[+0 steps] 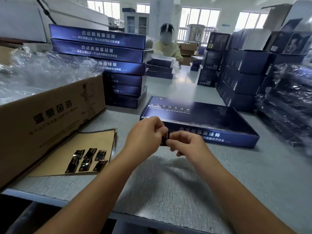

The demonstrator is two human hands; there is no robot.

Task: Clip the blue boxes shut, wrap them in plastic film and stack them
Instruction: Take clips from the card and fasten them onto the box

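Note:
A flat blue box (199,119) lies closed on the grey table (168,179) just beyond my hands. Between them is a small dark seal sticker (164,139), pinched by my left hand (146,132) from the left and by my right hand (184,142) from the right, a little in front of the box's near edge. On the left, a tan backing sheet (84,149) carries several more dark stickers (87,160). A stack of several blue boxes (108,65) stands behind it.
A large brown carton (47,119) holding crumpled plastic film (42,71) fills the left side. Dark blue cartons (243,76) and film-wrapped bundles (287,102) are piled on the right. Another person (167,46) works at the far end of the table.

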